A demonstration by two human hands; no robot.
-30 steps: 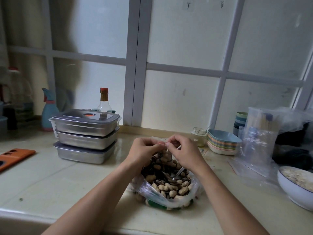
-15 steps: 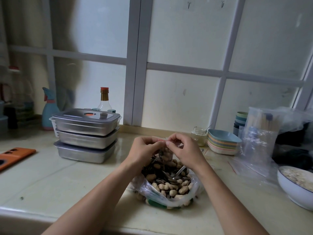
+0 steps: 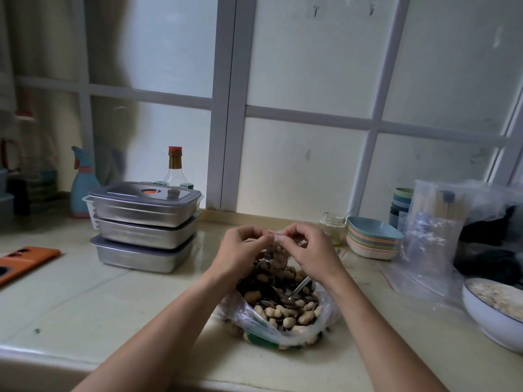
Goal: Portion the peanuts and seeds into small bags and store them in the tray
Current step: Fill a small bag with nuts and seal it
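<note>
Between my hands, just above the open bag of peanuts and seeds (image 3: 256, 328), hangs a part-filled small zip bag (image 3: 276, 254). My left hand (image 3: 240, 251) and right hand (image 3: 312, 250) both pinch its red-lined top edge. A spoon (image 3: 299, 287) lies in the nuts under my right hand. The stacked steel trays (image 3: 144, 222) stand well left of my left hand, with a stretch of worktop (image 3: 113, 301) between. A white bowl (image 3: 486, 318) sits far to the right.
</note>
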